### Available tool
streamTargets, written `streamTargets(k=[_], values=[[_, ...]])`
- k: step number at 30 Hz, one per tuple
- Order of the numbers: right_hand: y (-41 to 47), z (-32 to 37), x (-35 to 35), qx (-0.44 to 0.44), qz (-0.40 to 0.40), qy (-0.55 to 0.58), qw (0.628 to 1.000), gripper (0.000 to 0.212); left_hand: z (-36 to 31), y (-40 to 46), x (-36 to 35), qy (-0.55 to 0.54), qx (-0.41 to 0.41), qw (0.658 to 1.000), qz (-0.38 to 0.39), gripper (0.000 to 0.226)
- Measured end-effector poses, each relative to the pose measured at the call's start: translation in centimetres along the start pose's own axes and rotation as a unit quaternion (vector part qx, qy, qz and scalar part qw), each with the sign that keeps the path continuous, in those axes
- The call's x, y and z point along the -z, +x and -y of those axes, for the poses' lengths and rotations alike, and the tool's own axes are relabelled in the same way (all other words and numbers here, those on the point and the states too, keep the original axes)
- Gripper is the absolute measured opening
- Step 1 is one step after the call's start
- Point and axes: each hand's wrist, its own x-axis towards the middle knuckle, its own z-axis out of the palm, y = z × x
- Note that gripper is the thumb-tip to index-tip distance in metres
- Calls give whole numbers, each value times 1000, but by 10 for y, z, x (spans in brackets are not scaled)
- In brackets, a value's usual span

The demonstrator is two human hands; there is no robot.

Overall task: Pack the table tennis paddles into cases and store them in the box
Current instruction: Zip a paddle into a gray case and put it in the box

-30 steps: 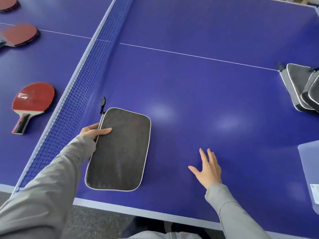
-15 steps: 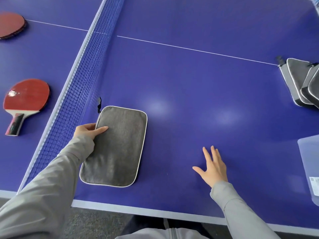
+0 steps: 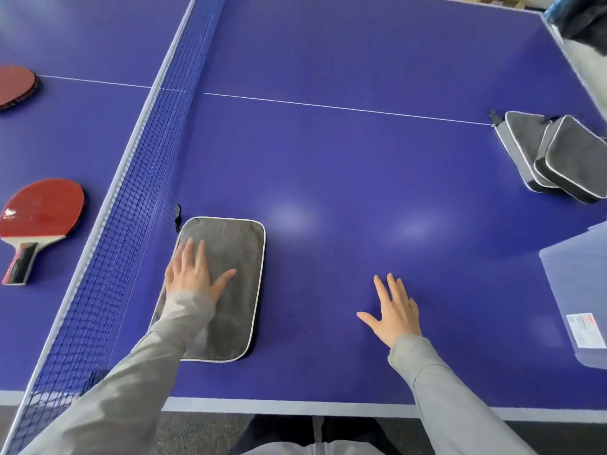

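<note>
A grey paddle case (image 3: 230, 284) with white piping lies flat on the blue table near the net. My left hand (image 3: 193, 274) rests flat on its left half, fingers straight. My right hand (image 3: 394, 310) lies open on the bare table to the right, fingers spread. Beyond the net on the left lie a red paddle (image 3: 39, 215) with a black and red handle and part of another red paddle (image 3: 16, 85). A stack of grey cases (image 3: 551, 156) sits at the far right. The translucent box (image 3: 578, 290) stands at the right edge.
The blue net (image 3: 141, 178) runs diagonally from the near left corner to the far middle, dividing the table (image 3: 345, 159). The table's white near edge is just in front of my body. Dark objects sit beyond the far right corner.
My left hand has moved from the case's left edge onto its top and now lies flat there. The right hand stays open on the table.
</note>
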Motion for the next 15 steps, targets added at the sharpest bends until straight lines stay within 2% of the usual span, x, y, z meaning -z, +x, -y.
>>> streamTargets(k=[6,15], values=[[-11,-16,20,-10,-27,40,999,80,-91,-22,-20,101,-169,980,12,86],[-43,-104,63,-62,-126,87,986,75,-230,-64,-40,196,-298,932,56,83]])
